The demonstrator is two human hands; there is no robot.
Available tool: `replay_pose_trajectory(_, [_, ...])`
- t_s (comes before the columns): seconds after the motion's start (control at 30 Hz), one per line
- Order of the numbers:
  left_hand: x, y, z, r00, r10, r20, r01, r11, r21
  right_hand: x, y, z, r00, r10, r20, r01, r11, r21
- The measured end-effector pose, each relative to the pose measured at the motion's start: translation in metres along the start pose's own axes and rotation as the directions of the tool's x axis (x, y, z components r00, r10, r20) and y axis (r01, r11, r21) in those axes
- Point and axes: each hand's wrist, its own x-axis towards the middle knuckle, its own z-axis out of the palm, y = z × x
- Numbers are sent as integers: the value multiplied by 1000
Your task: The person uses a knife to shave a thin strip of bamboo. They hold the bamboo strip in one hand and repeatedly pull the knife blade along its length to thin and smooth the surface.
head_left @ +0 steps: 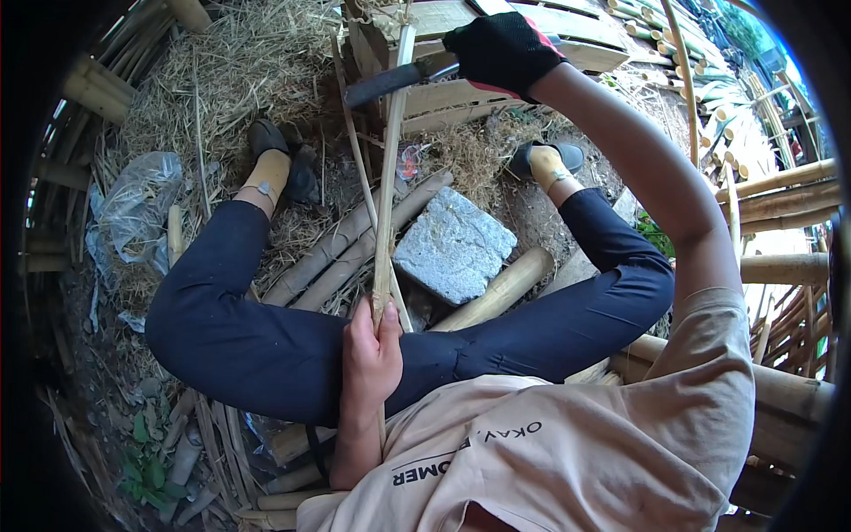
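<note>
My left hand [370,355] is closed round the lower part of a long, pale bamboo strip [384,204], just above my lap. The strip runs up and away from me, between my knees, to the top of the view. My right hand [501,53], in a black and red glove, is closed on a tool [390,82] with a thick, dark grey, rod-like end. That end lies across the strip's upper part. Bright metal shows beside the glove, but my fingers hide much of the tool, and its exact kind is unclear.
Between my legs sits a squarish grey stone block [455,246], beside bamboo poles [501,288] on the ground. Pale wooden boards [461,97] stand ahead. Cut bamboo [660,40] is piled far right. Dry straw [195,97] and a clear plastic bag [140,208] lie left.
</note>
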Motion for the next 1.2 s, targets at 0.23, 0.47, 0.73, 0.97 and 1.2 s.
replay_pose_trajectory(0.23, [-2, 10, -1, 997, -57, 48, 60, 996, -71, -9, -3, -2, 989, -112, -99, 112, 994, -2])
replay_pose_trajectory(0.47, [-3, 0, 1, 1000, -9, 23, 9, 1000, -21, 3, 13, 8, 985, 164, -42, -167, 984, -68])
replay_pose_trajectory(0.73, [0, 14, 1, 995, -92, 33, 91, 995, 40, -21, -34, -28, 1000, 6, -1, -6, 997, 78])
replay_pose_trajectory(0.97, [7, 20, 7, 985, 149, -92, -126, 967, 219, -64, -74, -46, 983, 95, 158, -146, 923, 356])
replay_pose_trajectory(1.2, [25, 53, -2, 984, 134, -117, -62, 874, 481, -92, -131, -35, 914, 103, 391, -305, 812, 497])
